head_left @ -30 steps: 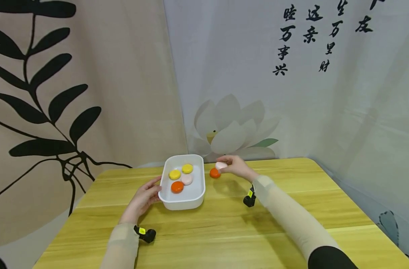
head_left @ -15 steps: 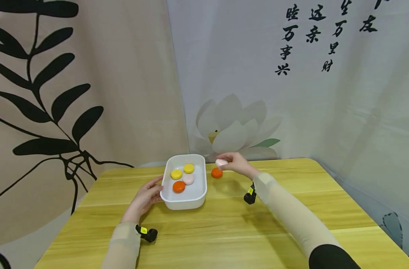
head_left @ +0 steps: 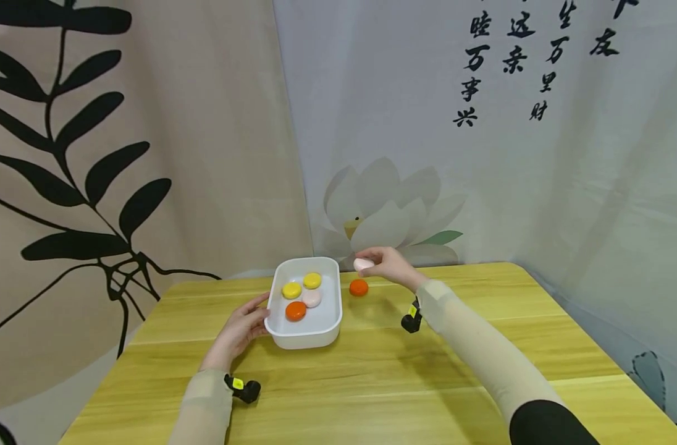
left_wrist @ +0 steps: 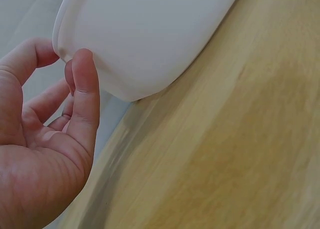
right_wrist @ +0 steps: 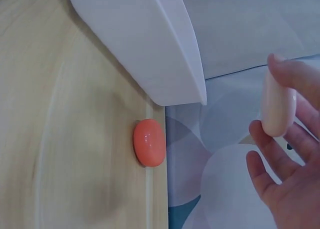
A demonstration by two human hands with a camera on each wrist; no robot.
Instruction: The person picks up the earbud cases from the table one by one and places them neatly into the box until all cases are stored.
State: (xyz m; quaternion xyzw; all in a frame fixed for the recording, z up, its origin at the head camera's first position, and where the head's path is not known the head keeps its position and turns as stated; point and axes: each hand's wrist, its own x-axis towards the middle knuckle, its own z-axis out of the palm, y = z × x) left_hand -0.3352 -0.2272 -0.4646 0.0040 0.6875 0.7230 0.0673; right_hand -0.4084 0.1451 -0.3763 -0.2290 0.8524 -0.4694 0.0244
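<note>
My right hand (head_left: 391,269) pinches a pale pink rounded disc (right_wrist: 278,107) between thumb and fingers, above the table's back edge. Below it, a glossy orange disc (head_left: 359,287) lies on the table, right of a white plastic container (head_left: 305,341). My left hand (head_left: 242,329) rests against the container's left side. In the left wrist view, its thumb and index fingertip touch the outer wall and rim. Inside the container lie two yellow discs, one at the back (head_left: 312,280) and one to the left (head_left: 291,290), a pale pink disc (head_left: 311,298) and an orange disc (head_left: 296,311).
The wooden table (head_left: 372,383) ends just behind the container. Behind it hangs a curtain (head_left: 227,154) printed with leaves, a lotus and black characters. Small black cameras sit at the left wrist (head_left: 248,390) and the right wrist (head_left: 411,322).
My right hand has lifted the pale pink disc up, away from the orange disc on the table. The left hand and container keep their places.
</note>
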